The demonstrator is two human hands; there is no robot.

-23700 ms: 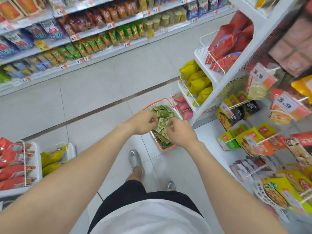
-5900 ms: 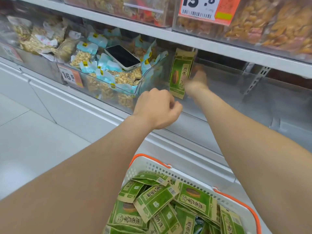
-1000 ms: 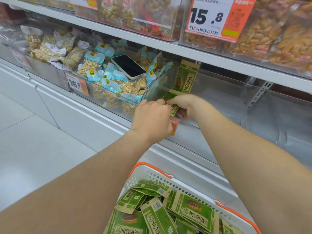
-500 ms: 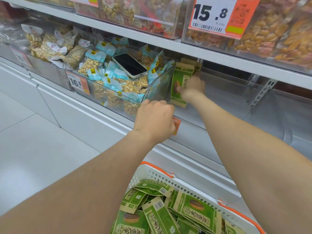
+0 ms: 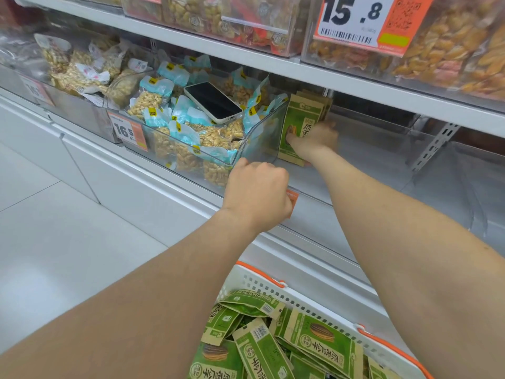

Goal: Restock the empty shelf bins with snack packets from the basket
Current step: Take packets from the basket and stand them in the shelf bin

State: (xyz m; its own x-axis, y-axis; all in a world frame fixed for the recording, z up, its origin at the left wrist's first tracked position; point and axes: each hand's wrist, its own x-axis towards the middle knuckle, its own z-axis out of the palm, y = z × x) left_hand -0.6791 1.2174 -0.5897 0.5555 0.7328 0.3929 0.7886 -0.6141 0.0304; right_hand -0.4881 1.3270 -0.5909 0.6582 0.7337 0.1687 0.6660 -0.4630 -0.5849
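Your right hand (image 5: pixel 314 140) has reached farther into the empty bin (image 5: pixel 377 170) than a second ago, when it was at the front lip with a packet. That packet now stands with the standing packets (image 5: pixel 302 121). They are upright at the far left of the bin, touching its left wall. Your thumb lies flat on the front face of the nearest one, and your blurred fingers wrap its right edge, so you are grasping it.

Your left hand (image 5: pixel 257 192) is clenched, knuckles up, at the near lip of the same bin, partly covering an orange tag (image 5: pixel 293 199). Your fingertips are hidden under the hand, so I cannot tell whether they hook the lip or hold nothing.

Near you, at the bottom, the basket (image 5: pixel 262 280) has a white perforated wall and orange trim. It holds a loose heap of green packets (image 5: pixel 317 343) lying at all angles.

Left of the empty bin, the neighbouring bin (image 5: pixel 255 135) is full of peanut packets (image 5: pixel 144 101). A phone (image 5: pixel 213 102) lies face up on top of them.
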